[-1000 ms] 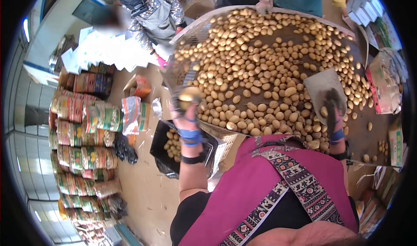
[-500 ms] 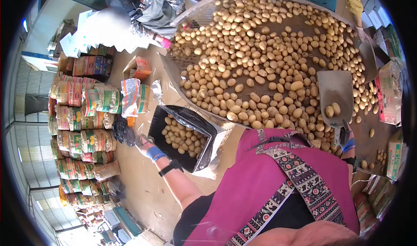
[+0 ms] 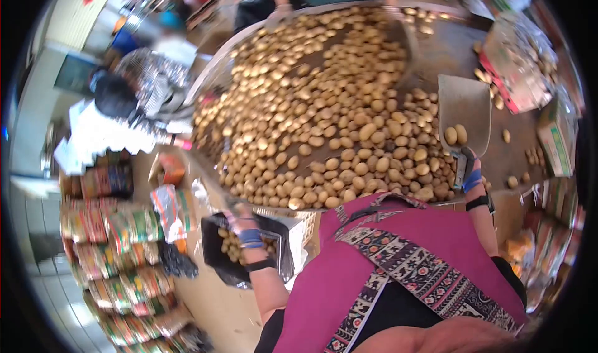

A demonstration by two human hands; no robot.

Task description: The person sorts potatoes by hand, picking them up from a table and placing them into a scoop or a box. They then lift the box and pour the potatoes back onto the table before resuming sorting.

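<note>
Fingers of right hand [image 3: 471, 161]: closed round handle of scoop [image 3: 464, 97] at 3 o'clock, two potatoes [image 3: 461, 134] in its pan; of left hand [image 3: 242, 214]: blurred, grip indeterminable, by bin [image 3: 281, 244] at 8 o'clock, with heap [image 3: 324, 113] on table [image 3: 436, 54] toward 12.

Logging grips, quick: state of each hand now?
Left hand: blurred near the black-lined bin; open or closed can't be told.
Right hand: closed on scoop handle.

A dull grey scoop [image 3: 464, 100] sits over the counter [image 3: 518, 155], two tan potatoes [image 3: 455, 135] side by side near its handle end. Loose potatoes [image 3: 311, 122], round to oval, spread thickly beside it.
</note>
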